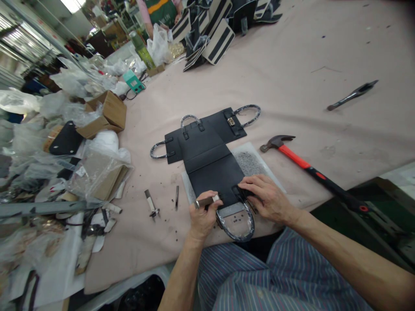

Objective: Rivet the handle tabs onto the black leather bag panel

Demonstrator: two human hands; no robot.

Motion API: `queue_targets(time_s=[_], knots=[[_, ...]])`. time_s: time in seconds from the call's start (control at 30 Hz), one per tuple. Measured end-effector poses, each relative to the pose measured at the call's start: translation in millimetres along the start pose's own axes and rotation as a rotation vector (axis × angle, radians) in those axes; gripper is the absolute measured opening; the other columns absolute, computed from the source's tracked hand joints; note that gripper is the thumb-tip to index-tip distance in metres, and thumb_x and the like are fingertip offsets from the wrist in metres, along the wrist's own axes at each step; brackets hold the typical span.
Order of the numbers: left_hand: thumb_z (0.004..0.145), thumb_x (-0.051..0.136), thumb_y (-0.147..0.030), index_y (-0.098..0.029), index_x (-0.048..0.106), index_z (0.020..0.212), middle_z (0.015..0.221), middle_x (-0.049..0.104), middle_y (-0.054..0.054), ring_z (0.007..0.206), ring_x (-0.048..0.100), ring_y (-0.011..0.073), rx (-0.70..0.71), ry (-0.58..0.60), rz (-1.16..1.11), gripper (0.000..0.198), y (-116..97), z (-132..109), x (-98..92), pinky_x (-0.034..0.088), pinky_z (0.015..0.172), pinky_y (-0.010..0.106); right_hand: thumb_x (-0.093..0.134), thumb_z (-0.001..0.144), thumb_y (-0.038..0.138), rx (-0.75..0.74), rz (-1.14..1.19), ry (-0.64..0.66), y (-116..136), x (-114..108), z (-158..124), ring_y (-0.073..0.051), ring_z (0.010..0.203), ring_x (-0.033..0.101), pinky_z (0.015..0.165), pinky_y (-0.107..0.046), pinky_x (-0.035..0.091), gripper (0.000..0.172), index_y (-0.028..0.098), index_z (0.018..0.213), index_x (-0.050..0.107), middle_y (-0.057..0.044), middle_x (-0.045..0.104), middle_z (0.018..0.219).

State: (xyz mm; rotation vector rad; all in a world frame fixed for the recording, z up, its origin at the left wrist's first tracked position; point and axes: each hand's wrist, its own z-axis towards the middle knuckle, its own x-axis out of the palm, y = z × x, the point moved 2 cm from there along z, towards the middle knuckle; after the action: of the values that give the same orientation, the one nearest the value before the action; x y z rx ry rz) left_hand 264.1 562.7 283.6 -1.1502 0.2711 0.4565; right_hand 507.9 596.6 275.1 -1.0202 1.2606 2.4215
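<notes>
A black leather bag panel (214, 166) lies flat before me on a white board (256, 162). Its near edge carries a looped handle (243, 235) in clear wrap. My left hand (204, 216) is closed around a short metal tool (205, 201) with a pale band, held over the panel's near end; its working tip is hidden. On the right side of that same end, my right hand (267, 196) pinches the panel's edge beside the handle's base. More black pieces with wrapped handles and a gold-coloured clasp (231, 122) lie just beyond.
A claw hammer (301, 162) rests to the right, with a dark slim tool (352, 95) farther back. On the left lie a small metal tool (151, 204) and a thin rod (177, 198). A cardboard box (112, 113) sits among plastic bags. Across the table stands a person (160, 13) near striped pieces (218, 43).
</notes>
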Motion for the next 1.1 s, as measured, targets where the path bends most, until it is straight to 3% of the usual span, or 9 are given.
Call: queue_targets(time_s=[0.2, 0.47, 0.57, 0.7, 0.8, 0.9, 0.97, 1.1], knots=[[0.094, 0.068, -0.023, -0.021, 0.068, 0.099, 0.098, 0.078, 0.005, 0.094, 0.076, 0.0182, 0.075, 0.018, 0.08, 0.005, -8.5, 2.0, 6.1, 0.061, 0.088, 0.032, 0.054, 0.093, 0.014, -0.004, -0.002, 0.009, 0.0, 0.0, 0.0, -0.029, 0.112, 0.057, 0.096, -0.051, 0.048, 0.038, 0.023, 0.13, 0.058, -0.01, 0.063, 0.125], [0.092, 0.066, -0.022, -0.021, 0.069, 0.093, 0.093, 0.077, 0.005, 0.088, 0.075, 0.019, 0.049, 0.046, 0.176, 0.003, -9.3, 6.3, 8.8, 0.06, 0.084, 0.031, 0.056, 0.09, 0.014, -0.011, 0.017, 0.033, 1.6, -3.2, 0.3, -0.03, 0.115, 0.057, 0.098, -0.053, 0.05, 0.042, 0.022, 0.131, 0.059, -0.011, 0.063, 0.127], [0.09, 0.067, -0.021, -0.021, 0.068, 0.095, 0.091, 0.077, 0.005, 0.085, 0.075, 0.0189, 0.073, 0.037, 0.187, 0.004, -10.6, 7.0, 11.1, 0.059, 0.081, 0.03, 0.056, 0.09, 0.014, -0.016, 0.025, 0.022, 5.1, -18.1, 2.2, -0.03, 0.122, 0.055, 0.103, -0.052, 0.05, 0.048, 0.023, 0.138, 0.054, -0.012, 0.059, 0.134], [0.088, 0.067, -0.017, -0.02, 0.067, 0.095, 0.085, 0.074, 0.003, 0.075, 0.071, 0.0163, 0.069, 0.017, 0.183, 0.007, -13.4, 5.4, 15.0, 0.057, 0.073, 0.026, 0.055, 0.093, 0.02, 0.046, -0.2, -0.164, -7.2, -58.7, -7.7, -0.033, 0.122, 0.058, 0.104, -0.053, 0.05, 0.042, 0.022, 0.134, 0.057, -0.013, 0.061, 0.131], [0.087, 0.066, -0.016, -0.02, 0.066, 0.092, 0.083, 0.072, 0.002, 0.071, 0.068, 0.0151, 0.067, 0.02, 0.182, 0.006, -14.3, 3.7, 18.2, 0.055, 0.07, 0.025, 0.055, 0.092, 0.028, 0.208, -0.509, -0.206, -38.5, -88.3, -31.6, -0.041, 0.114, 0.06, 0.096, -0.056, 0.051, 0.035, 0.015, 0.124, 0.061, -0.022, 0.063, 0.124], [0.087, 0.066, -0.017, -0.02, 0.065, 0.091, 0.08, 0.07, 0.002, 0.07, 0.066, 0.0154, 0.063, 0.002, 0.176, 0.004, -12.9, 2.7, 20.1, 0.054, 0.069, 0.026, 0.056, 0.088, 0.037, 0.373, -0.586, -0.106, -74.0, -106.3, -54.8, -0.041, 0.083, 0.064, 0.071, -0.054, 0.051, 0.024, 0.017, 0.098, 0.065, -0.021, 0.064, 0.091], [0.087, 0.065, -0.016, -0.02, 0.065, 0.09, 0.079, 0.069, 0.002, 0.071, 0.066, 0.0155, 0.04, -0.014, 0.146, 0.005, -11.6, 2.5, 20.3, 0.054, 0.07, 0.026, 0.061, 0.082, 0.038, 0.544, -0.433, -0.067, -88.2, -113.1, -60.3, -0.034, 0.065, 0.059, 0.058, -0.048, 0.046, 0.017, 0.022, 0.083, 0.062, -0.015, 0.059, 0.073], [0.085, 0.065, -0.014, -0.02, 0.064, 0.088, 0.08, 0.068, 0.002, 0.073, 0.065, 0.0158, 0.01, -0.014, 0.087, 0.006, -10.7, 2.3, 19.7, 0.052, 0.072, 0.027, 0.071, 0.064, 0.033, 1.021, 0.362, 0.026, -79.5, -109.2, -45.2, -0.022, 0.056, 0.053, 0.048, -0.036, 0.042, 0.02, 0.023, 0.075, 0.056, -0.008, 0.056, 0.067]])
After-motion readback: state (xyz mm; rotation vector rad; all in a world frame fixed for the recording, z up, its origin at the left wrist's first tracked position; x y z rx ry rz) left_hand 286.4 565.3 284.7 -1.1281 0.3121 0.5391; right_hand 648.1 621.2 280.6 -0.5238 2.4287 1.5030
